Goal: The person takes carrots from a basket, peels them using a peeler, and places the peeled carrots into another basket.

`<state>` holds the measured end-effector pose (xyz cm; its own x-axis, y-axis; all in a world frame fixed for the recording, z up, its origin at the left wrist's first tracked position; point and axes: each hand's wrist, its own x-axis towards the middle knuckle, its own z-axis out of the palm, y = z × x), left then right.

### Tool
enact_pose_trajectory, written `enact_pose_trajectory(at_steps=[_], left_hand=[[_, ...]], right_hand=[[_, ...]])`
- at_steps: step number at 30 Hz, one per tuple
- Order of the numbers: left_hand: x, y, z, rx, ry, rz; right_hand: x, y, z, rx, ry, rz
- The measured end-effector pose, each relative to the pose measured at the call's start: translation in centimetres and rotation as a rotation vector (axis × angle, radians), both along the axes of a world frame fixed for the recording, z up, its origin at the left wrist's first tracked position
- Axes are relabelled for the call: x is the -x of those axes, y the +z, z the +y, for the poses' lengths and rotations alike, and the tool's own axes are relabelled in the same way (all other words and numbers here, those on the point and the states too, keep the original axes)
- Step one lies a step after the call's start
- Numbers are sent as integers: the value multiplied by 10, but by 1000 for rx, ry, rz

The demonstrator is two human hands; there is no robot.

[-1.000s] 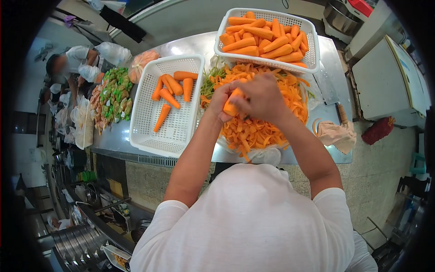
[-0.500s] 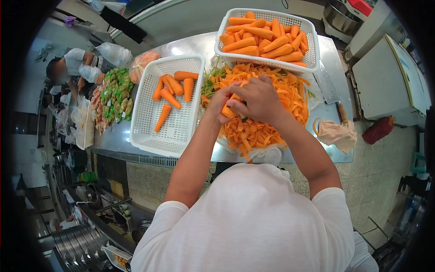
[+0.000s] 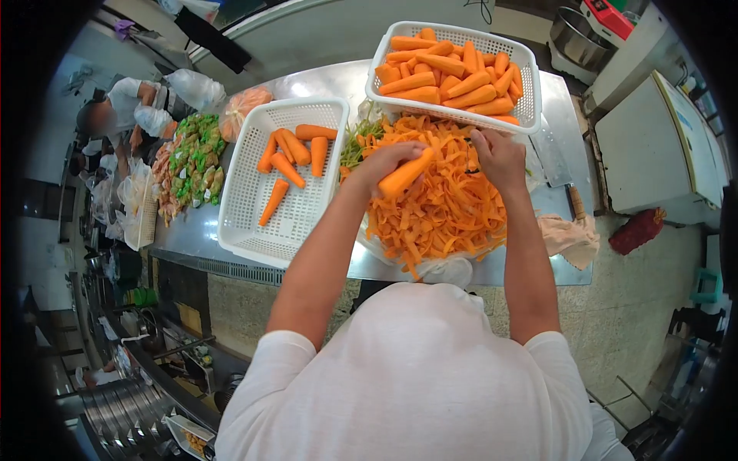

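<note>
My left hand [image 3: 390, 163] is wrapped round a carrot [image 3: 406, 175], whose thick end points toward me. To its right, my right hand [image 3: 501, 160] is closed on a small dark-bladed peeler [image 3: 470, 144], mostly hidden by the fingers and apart from the carrot. Beneath both hands spreads a heap of orange carrot peelings [image 3: 438, 223]. Just beyond the heap stands a white perforated basket [image 3: 529, 119] piled with carrots [image 3: 469, 96]. Left of my left hand, another white basket [image 3: 244, 180] holds several carrots [image 3: 288, 165].
A cleaver [image 3: 555, 161] and a crumpled cloth [image 3: 569, 238] lie at the right of the metal table [image 3: 192, 242]. Green-and-orange bagged goods [image 3: 196, 161] are heaped on the far left, near another person [image 3: 127, 104]. Green stems [image 3: 361, 138] lie beside the peelings.
My hands have come apart: the right moved right, away from the carrot, with the peeler. The left still holds the carrot, now more fully exposed.
</note>
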<state>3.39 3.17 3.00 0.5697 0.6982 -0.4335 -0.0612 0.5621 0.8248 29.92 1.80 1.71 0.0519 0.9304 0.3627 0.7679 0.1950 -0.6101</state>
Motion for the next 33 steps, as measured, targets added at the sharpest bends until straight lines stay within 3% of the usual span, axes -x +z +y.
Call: enact_pose_trajectory(at_steps=[2, 5, 7, 11, 13, 15, 17, 19, 20, 22, 26, 28, 29, 32, 33], left_hand=[[-27, 9, 30, -55, 159, 112], [-50, 34, 65, -146, 316, 13], [-63, 68, 59, -163, 572, -161], [-16, 40, 52, -412, 602, 6], [49, -4, 47, -934, 649, 512], [126, -40, 28, -1116, 810, 892], [199, -72, 3, -1005, 856, 1174], [248, -96, -25, -748, 706, 1504], [251, -93, -38, -739, 714, 1511], [252, -88, -60, -395, 375, 1746], [253, -87, -52, -353, 361, 1566], [232, -65, -48, -444, 787, 817], [214, -57, -47, -441, 868, 471], [137, -10, -58, -365, 709, 200], [104, 1, -61, -315, 714, -2]], right_hand=[[2, -4, -8, 35, -2, 2], [2, -12, -20, 97, -52, 65], [-5, -16, -27, 209, -81, 166], [-28, -35, -44, 90, -153, 363], [-42, -41, -54, 89, -172, 401], [-47, -36, -64, 88, -173, 426], [-50, -31, -71, 212, -277, 337], [-49, -36, -76, 244, -265, 322], [-45, -39, -74, 271, -258, 307], [-32, -45, -71, 229, -216, 359], [-16, -35, -62, 196, -122, 350], [-4, -25, -55, 101, -138, 343], [-3, -19, -52, 81, -89, 296], [8, -8, -39, -51, -11, 219], [14, 4, -37, -45, 51, 203]])
